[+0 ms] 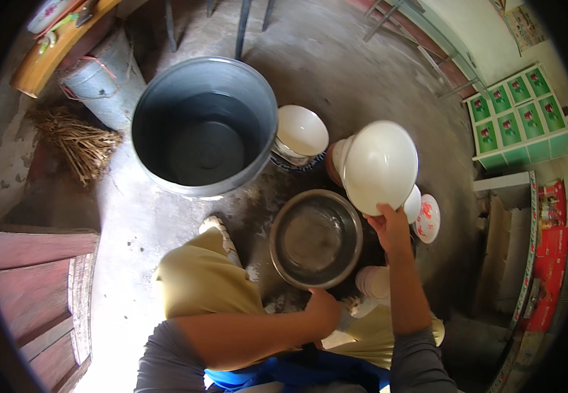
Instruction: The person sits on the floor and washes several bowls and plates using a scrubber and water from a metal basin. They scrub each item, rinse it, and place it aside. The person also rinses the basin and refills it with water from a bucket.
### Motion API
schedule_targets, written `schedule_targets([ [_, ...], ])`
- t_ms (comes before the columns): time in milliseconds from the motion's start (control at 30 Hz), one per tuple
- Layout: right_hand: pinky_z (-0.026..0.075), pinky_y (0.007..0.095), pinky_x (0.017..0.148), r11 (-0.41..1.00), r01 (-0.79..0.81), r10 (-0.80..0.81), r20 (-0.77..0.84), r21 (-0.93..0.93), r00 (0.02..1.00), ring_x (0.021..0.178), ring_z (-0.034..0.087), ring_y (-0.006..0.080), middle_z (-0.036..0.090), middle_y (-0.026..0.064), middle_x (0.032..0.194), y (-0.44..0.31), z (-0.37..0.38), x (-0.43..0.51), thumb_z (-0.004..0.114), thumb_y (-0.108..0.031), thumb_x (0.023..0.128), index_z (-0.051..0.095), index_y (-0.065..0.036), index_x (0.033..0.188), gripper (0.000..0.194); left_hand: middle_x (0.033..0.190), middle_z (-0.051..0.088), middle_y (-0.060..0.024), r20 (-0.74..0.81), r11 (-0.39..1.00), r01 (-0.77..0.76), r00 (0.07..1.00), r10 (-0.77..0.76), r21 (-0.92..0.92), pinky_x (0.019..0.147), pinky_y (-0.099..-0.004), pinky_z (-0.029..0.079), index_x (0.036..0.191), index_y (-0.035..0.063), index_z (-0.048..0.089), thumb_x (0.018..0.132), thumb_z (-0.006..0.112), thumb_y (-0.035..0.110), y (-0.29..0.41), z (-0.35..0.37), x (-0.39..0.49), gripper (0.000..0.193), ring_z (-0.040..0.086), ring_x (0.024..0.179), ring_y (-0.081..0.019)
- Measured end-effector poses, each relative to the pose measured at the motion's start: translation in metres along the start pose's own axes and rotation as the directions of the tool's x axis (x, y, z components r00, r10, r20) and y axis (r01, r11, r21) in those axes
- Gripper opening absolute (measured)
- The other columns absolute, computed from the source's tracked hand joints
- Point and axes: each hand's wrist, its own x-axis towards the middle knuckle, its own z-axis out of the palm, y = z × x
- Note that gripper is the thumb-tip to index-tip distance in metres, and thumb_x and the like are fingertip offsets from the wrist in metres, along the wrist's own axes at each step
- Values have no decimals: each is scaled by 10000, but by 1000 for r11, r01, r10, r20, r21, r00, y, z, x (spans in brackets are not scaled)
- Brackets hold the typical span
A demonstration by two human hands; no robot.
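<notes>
My right hand [391,227] grips the near edge of a large white bowl [382,164], raised to the right of a metal basin [316,282]. Water appears to lie in the basin, which stands on the floor in front of me. My left hand [324,310] is curled at the basin's near rim, its fingers partly hidden; whether it holds the rim cannot be told. Close to my right forearm are stacked pale cups or small bowls [373,282]. Behind the raised bowl, other white dishes [413,204] and a red-patterned dish [427,219] are partly covered.
A big grey tub [205,189] with water stands ahead on the left, with stacked white bowls [302,130] beside it. Farther left are a metal bucket [109,83] and a bundle of dry stalks [75,140]. Green cartons [517,115] and a red box [552,265] line the right side.
</notes>
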Motion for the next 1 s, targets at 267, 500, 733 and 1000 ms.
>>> schedule_targets([
  [267,601,367,637,936,190,-35,457,-297,889,762,676,325,605,254,1005,-57,227,53,339,7,808,369,90,1261,462,1248,558,-186,302,987,-117,942,145,-110,900,-559,429,1235,26,565,829,594,230,-9,-55,-17,455,558,1105,-370],
  [500,545,433,717,10,555,-217,540,-832,813,868,652,367,621,276,1018,-18,330,96,365,-84,914,224,-42,1436,542,1230,547,-229,200,988,-26,978,56,-150,901,-595,414,1195,0,583,878,526,200,-8,-31,4,380,539,1110,-388],
  [733,559,442,662,-5,555,-98,552,-832,828,861,666,332,640,243,979,22,349,114,400,-27,887,318,-6,1384,504,1216,556,-222,38,985,23,999,-17,-172,900,-595,417,1180,9,595,874,527,234,5,3,32,386,543,1101,-382],
  [1000,602,422,586,729,-178,520,367,-661,771,714,669,408,613,325,876,23,345,121,375,-3,875,488,147,1111,301,1205,571,-211,38,986,37,999,-31,-161,899,-595,415,1172,19,608,863,538,243,7,3,30,388,550,1094,-380],
])
